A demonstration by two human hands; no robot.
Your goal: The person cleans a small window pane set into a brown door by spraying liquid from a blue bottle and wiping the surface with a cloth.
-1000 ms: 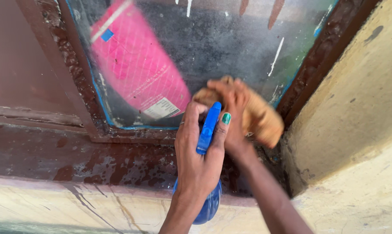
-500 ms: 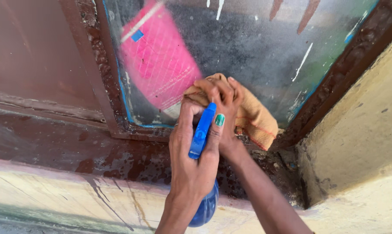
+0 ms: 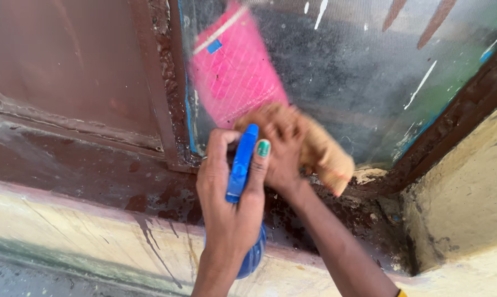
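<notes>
Here, the dusty window pane (image 3: 358, 82) fills the top of your view, its brown frame (image 3: 160, 93) flaking at the sill. Your right hand (image 3: 284, 146) presses a tan cloth (image 3: 322, 151) flat against the glass; your left hand (image 3: 232, 203) grips a blue spray bottle (image 3: 242, 165), nozzle up.

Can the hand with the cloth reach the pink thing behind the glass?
Probably not. The right hand presses the yellow cloth on the window glass, and the pink thing appears to lie behind that pane.
</notes>
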